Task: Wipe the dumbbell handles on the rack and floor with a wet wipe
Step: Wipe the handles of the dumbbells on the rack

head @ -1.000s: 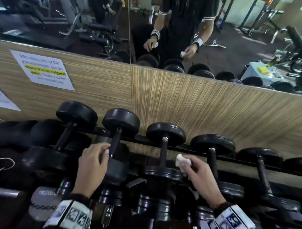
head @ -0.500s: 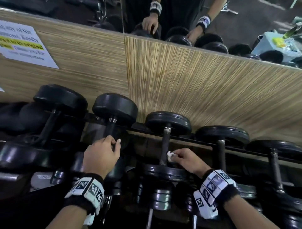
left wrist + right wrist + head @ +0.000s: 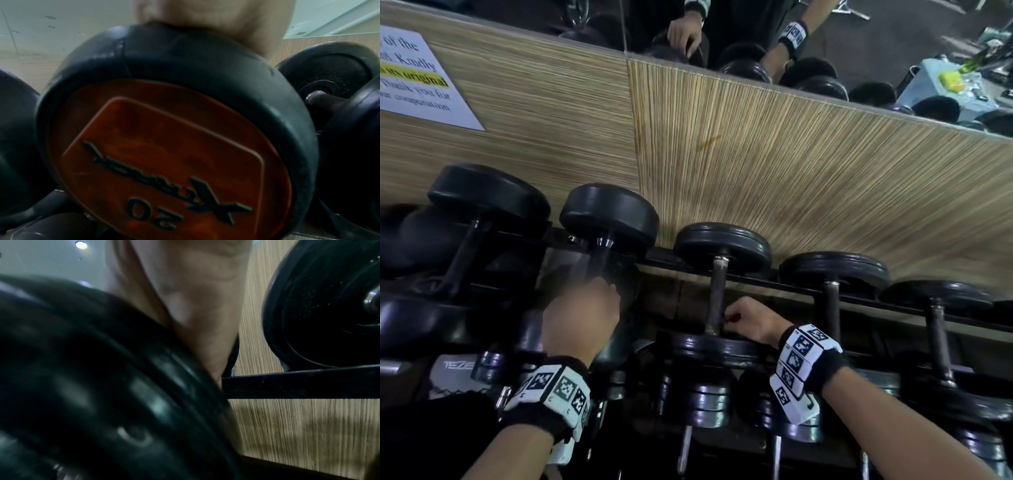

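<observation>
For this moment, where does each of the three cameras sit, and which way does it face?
Head: worn on the head, looking down at the dumbbell rack; left hand and right hand show.
Left wrist: low before the 20 dumbbell, facing up along the palm.
Right wrist: low behind a blurred black weight, facing up along the palm toward the wood wall panel.
Shared: all show that panel.

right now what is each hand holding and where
Right hand grips a dumbbell handle at its lower end. Left hand grips the neighbouring dumbbell at its handle. Wipe not visible.
</observation>
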